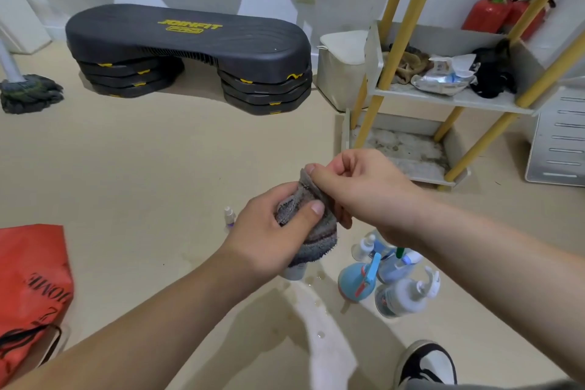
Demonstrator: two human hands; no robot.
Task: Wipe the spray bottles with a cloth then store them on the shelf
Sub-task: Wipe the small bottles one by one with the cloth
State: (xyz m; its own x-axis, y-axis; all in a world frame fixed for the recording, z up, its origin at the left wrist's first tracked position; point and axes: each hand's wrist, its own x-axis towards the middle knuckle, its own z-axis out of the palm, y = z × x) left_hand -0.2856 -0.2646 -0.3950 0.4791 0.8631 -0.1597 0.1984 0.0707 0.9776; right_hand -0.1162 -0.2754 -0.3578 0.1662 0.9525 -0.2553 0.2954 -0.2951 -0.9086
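Our left forearm nearest; left hand curls round cloth-wrapped bottle, white base poking below. Right hand pinches cloth's top. Bottle near upright; shelf ahead-right, nearer our right hand.

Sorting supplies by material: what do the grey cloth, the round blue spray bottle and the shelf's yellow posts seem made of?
Grey striped cloth: terry or microfibre, by its fuzzy pile and limp folds. Round blue spray bottle: smooth plastic with a faint sheen. Shelf's yellow posts: matte painted wood or metal; even colour leaves it open.
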